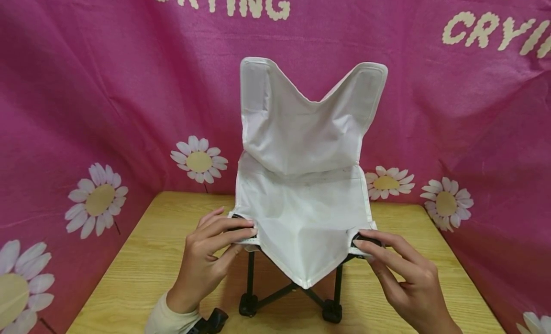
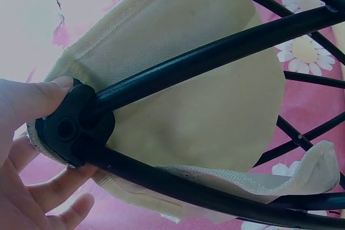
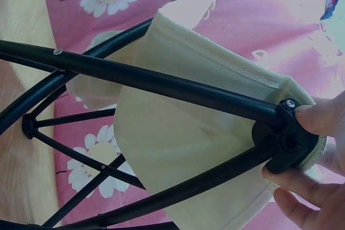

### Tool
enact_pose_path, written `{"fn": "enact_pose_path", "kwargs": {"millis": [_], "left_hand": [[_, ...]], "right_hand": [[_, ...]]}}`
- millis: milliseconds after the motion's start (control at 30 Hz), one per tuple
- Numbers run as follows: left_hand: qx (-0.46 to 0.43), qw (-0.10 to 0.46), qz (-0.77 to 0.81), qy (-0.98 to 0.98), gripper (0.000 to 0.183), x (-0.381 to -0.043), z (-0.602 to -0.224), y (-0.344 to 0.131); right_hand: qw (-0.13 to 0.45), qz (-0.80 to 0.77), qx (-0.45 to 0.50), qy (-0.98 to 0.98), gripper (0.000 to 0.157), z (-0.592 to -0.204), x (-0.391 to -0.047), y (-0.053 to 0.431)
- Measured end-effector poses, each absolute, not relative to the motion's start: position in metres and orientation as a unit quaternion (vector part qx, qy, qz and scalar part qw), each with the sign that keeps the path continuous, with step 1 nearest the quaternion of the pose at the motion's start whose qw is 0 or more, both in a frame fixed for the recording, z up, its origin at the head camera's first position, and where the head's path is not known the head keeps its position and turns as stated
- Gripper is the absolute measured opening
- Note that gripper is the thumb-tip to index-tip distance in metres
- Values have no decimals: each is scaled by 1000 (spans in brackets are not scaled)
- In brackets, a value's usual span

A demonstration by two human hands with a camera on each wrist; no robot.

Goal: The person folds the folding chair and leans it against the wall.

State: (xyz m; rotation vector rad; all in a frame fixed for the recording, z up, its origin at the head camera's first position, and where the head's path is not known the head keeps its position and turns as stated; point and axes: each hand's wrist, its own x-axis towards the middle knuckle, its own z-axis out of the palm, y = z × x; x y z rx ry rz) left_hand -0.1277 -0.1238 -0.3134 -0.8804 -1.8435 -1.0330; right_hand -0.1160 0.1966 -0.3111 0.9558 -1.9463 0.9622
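Note:
A small folding chair (image 1: 301, 205) with a white fabric seat and back stands unfolded on black tube legs. My left hand (image 1: 211, 252) grips its front left seat corner, fingers over the top and thumb below. In the left wrist view the thumb presses a black plastic joint (image 2: 75, 125) where two tubes meet under the cloth. The front right corner is pinched by my right hand (image 1: 406, 272) in the same way. Thumb and fingers hold the matching black joint (image 3: 288, 138) in the right wrist view. Two upper flaps of the backrest (image 1: 301, 128) stick up.
The chair stands on a light wood table (image 1: 155, 238). A pink cloth (image 1: 129, 85) with daisies and lettering hangs behind and along both sides. Crossed black tubes (image 1: 297, 288) run low between the chair's feet. A black strap device (image 1: 211, 322) is on the left wrist.

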Motion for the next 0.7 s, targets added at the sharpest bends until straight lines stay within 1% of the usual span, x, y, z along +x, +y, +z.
{"fn": "enact_pose_path", "kwargs": {"millis": [433,700], "left_hand": [[-349,415,-407,-735,31,-131,-317,-125],[-353,420,-401,-734,30,-133,-318,-125]], "right_hand": [[368,377,370,-765,21,-309,-115,195],[377,384,383,-751,19,-306,-115,192]]}}
